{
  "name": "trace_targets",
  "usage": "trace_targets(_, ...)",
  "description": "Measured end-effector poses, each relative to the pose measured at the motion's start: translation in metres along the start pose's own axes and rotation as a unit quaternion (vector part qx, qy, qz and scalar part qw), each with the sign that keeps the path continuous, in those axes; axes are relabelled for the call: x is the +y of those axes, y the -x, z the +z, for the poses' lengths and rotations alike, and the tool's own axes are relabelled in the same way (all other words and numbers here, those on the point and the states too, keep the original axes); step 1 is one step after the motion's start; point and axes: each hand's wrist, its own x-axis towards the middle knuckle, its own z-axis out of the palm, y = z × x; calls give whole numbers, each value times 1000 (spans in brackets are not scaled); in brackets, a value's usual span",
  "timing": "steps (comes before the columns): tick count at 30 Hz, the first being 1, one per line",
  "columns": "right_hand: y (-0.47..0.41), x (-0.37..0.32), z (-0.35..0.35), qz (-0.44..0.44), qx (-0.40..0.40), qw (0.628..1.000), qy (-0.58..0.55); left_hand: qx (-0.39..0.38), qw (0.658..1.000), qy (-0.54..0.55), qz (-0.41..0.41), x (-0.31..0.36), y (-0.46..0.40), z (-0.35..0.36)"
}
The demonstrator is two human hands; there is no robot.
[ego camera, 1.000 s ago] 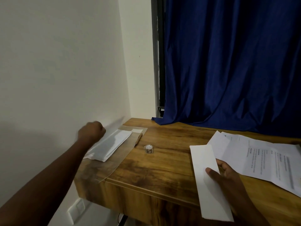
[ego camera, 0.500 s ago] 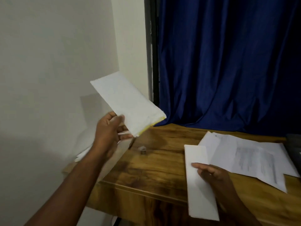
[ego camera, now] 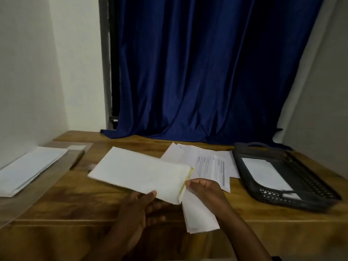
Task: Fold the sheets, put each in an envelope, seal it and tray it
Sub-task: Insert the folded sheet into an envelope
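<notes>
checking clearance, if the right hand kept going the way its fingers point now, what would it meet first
The right hand points left, its fingers at the yellow-edged open end of the envelope that the left hand grips. The envelope would likely come first; depth is hard to judge.

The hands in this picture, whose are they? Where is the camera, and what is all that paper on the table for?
The camera sits on a person's head and looks down, so you see their own two arms, as if you were them. There is only this one picture from now.

The left hand holds a white envelope with a yellow strip at its open end. The right hand holds a folded sheet right by that opening, probably to slide it in.

On the wooden table lie printed sheets in the middle, a pile of spare envelopes on the left, and a dark tray on the right with one white envelope already in it.
</notes>
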Motion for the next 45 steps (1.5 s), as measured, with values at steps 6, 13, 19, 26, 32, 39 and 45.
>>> trace_targets(6, -1, 4, -10, 40, -10, 999, -25, -34, 995, -36, -87, -4, 11, -11)
trace_targets(13, -6, 6, -2, 25, -35, 998, 35, -6, 998, -49, -35, -11, 16, -6)
trace_targets(19, -2, 18, -18, 28, -69, 997, -17, -15, 989, -118, -93, 4, 22, -5)
trace_targets(26, -1, 24, -20, 31, -66, 997, -32, -186, 832, -520, 49, 33, 21, 1)
trace_targets(32, 1, 21, -11, 8, -21, 1000, -13, -223, 643, -657, 323, 15, -48, 23)
trace_targets(39, 7, 23, -13, 10, -22, 1000, 3, -239, 610, -700, 284, -6, -79, 18)
trace_targets(45, 6, 24, -15, -2, -26, 999, 34, -204, 611, -680, 351, -13, -80, 11)
